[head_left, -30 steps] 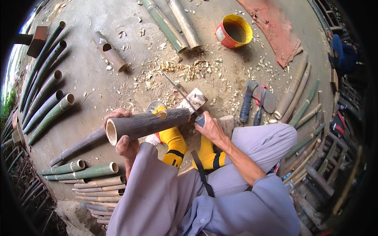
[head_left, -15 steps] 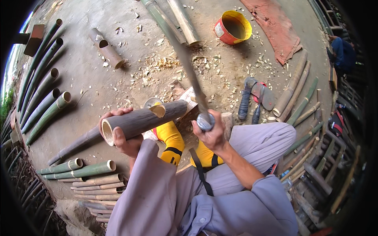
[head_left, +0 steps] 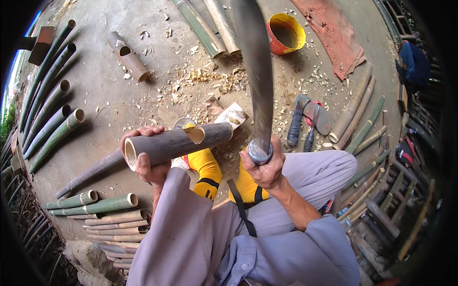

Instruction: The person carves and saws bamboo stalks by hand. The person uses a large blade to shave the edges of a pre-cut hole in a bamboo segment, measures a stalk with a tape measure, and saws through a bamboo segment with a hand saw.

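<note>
My left hand is wrapped round the near-left end of a dark brown bamboo tube, thumb at the open rim. A notch is cut into the tube's upper side, near its far end. That end lies at a pale-topped wooden block. To the right of the tube, my right hand grips the handle of a machete. The broad machete blade points up and away, blurred by motion and apart from the bamboo.
Wood chips litter the ground. A red and yellow bucket stands far right, beside a reddish cloth. Wrapped-handle tools lie at right. Bamboo poles lie on the left. A notched tube lies far left. Yellow socks cover my feet.
The machete blade has swung from leaning left over the tube to nearly upright. My right hand has shifted slightly right. The bamboo tube stays in my left hand, moved a little.
</note>
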A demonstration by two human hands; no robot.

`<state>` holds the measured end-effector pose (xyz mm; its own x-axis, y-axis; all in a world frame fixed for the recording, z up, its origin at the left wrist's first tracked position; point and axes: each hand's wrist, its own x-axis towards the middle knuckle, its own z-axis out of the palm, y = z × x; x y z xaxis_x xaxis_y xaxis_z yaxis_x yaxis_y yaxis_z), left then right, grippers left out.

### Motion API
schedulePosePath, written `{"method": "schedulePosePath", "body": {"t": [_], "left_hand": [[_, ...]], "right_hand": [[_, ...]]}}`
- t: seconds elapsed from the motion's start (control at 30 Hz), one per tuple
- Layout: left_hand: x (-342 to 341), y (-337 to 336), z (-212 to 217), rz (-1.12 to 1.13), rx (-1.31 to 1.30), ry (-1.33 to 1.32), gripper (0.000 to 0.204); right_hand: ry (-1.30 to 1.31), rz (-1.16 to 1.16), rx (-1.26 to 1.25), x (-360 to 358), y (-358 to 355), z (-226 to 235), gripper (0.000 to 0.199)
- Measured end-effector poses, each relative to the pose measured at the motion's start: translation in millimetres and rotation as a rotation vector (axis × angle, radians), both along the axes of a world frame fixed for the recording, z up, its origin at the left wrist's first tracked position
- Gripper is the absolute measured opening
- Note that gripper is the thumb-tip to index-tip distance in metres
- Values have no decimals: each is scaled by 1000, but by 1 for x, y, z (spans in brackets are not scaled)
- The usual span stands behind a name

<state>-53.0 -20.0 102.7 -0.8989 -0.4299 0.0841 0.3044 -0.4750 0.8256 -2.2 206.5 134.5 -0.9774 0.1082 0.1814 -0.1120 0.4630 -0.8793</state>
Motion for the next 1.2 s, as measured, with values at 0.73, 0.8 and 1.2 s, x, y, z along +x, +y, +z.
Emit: {"method": "schedulePosePath", "body": {"t": [0.73, 0.8, 1.2], "left_hand": [[-29, 3, 28, 58, -13, -225, 60], [-31, 6, 20, 123, -17, -150, 60], [-20, 23, 22, 166, -42, -168, 43]], "right_hand": [[-804, 92, 186, 15, 27, -77, 43], [-671, 74, 99, 12, 27, -68, 43], [-433, 143, 191, 22, 15, -74, 41]]}}
